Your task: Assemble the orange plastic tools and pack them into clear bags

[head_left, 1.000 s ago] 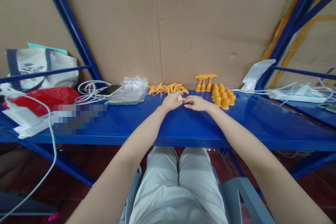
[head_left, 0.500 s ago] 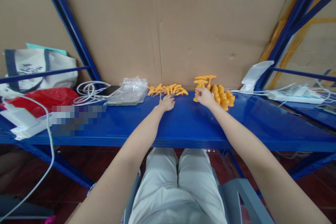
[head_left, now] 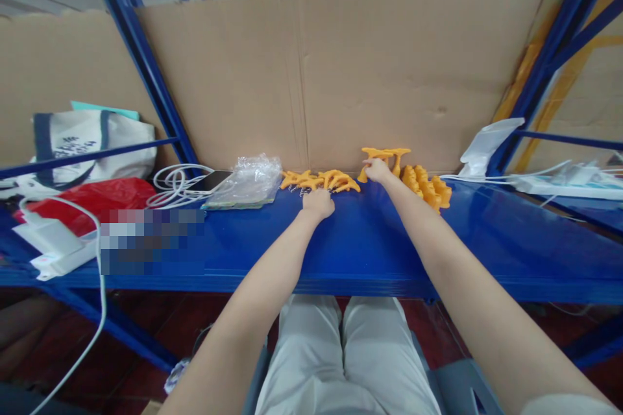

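In the head view, my left hand is closed at the near edge of a heap of orange plastic pieces with small metal chains. Its fingers are curled under, and whatever they hold is hidden. My right hand is closed around the stem of an upright orange T-shaped piece, whose base shows to the left of the fingers. Close behind it stands another orange T-shaped piece. To the right of my right wrist is a tight group of several orange pieces.
Clear plastic bags and a phone with a coiled white cable lie left on the blue shelf. Farther left are a red bag and power strip. Cardboard closes the back.
My left hand has gone from spread fingers to a closed fist beside the heap. My right hand stays at the upright pieces. The camera view has tilted up slightly.
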The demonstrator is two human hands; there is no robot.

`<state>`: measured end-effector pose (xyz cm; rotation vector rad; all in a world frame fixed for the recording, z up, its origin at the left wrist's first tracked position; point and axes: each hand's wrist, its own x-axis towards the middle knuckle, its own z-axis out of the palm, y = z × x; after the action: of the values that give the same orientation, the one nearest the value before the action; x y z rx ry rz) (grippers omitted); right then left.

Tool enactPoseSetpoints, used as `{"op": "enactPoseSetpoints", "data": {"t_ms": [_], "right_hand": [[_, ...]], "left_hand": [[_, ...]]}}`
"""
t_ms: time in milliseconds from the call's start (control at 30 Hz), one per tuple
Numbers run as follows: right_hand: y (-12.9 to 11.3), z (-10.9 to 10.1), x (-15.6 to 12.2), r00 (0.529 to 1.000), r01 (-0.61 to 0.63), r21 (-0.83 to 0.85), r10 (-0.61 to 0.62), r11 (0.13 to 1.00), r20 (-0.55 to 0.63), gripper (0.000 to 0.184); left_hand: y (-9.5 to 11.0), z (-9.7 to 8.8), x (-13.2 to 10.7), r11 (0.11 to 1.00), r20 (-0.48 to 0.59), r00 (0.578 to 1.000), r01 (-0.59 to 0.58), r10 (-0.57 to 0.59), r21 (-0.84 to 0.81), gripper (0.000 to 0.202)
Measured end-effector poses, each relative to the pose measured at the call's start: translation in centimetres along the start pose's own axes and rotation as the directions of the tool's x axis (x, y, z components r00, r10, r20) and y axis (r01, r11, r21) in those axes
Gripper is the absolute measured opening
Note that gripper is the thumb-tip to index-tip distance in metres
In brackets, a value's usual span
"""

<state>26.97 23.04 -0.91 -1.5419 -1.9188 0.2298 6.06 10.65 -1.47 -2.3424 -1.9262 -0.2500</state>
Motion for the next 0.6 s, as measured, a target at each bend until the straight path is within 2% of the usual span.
{"op": "enactPoseSetpoints", "data": {"t_ms": [133, 367, 600], "right_hand": [[-0.3, 1.3, 1.5, 0.994, -0.088, -0.146, 0.077, 0.985, -0.079, 0.049], [1.0, 1.4, 2.8, 0.997, -0.07, -0.176, 0.064, 0.982, -0.044, 0.039], [2.1, 1.4, 3.5, 0.998, -0.068, -0.186, 0.063, 0.98, -0.031, 0.042]], "left_hand": [[0.3, -0.1, -0.1, 0.999, -0.031, 1.0, -0.001, 0.0, -0.033, 0.039], [0.6, 0.1, -0.2, 0.999, -0.043, 0.999, -0.003, 0.001, -0.053, 0.038], [0.7, 0.1, -0.2, 0.999, -0.036, 0.999, 0.005, -0.007, -0.054, 0.038]]}}
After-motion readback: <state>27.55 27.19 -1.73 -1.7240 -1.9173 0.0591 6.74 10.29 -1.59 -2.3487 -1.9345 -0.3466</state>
